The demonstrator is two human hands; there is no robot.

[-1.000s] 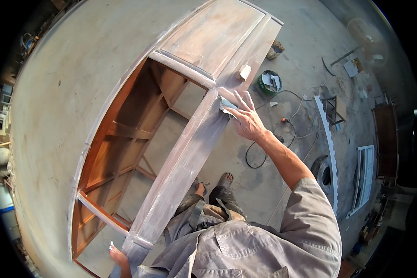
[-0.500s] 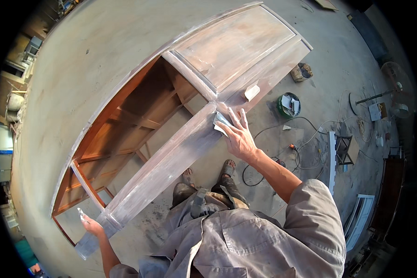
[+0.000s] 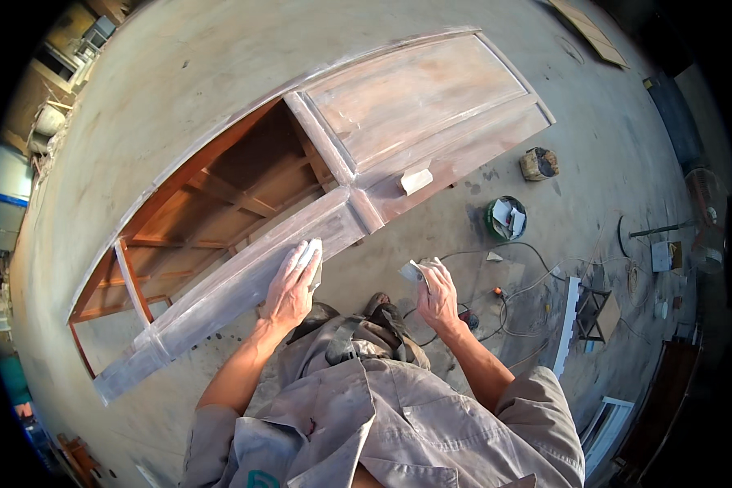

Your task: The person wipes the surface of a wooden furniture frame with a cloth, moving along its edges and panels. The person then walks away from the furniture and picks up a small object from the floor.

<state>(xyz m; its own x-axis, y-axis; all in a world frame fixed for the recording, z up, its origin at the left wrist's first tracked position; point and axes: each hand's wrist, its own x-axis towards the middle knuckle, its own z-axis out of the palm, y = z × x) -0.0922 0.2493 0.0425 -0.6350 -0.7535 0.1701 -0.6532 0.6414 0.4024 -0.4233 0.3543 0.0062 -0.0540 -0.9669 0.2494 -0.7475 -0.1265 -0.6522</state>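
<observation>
A large wooden furniture frame (image 3: 260, 259), sanded to a patchy whitish brown, lies with its open compartments to the left and a closed panel (image 3: 419, 102) at the far right. My left hand (image 3: 289, 286) is on its near rail, fingers stretched forward and pressed together around a pale piece of sandpaper (image 3: 316, 278) that shows at their right edge. Apart from the wood, my right hand (image 3: 437, 294) pinches a folded grey piece of sandpaper (image 3: 412, 271) in front of my body. White dust coats the fingertips of both hands.
Another pale sheet (image 3: 416, 180) rests on the frame's near side. Beyond it stand a dusty tin (image 3: 539, 164) and a green bucket (image 3: 506, 218) with papers inside. Cables (image 3: 537, 256) trail over the concrete floor, near a small stool (image 3: 598, 315) and a standing fan (image 3: 705, 203).
My right hand has left the rail near the joint and come back toward my body with its sandpaper. My left hand has moved from the frame's lower left end to mid-rail.
</observation>
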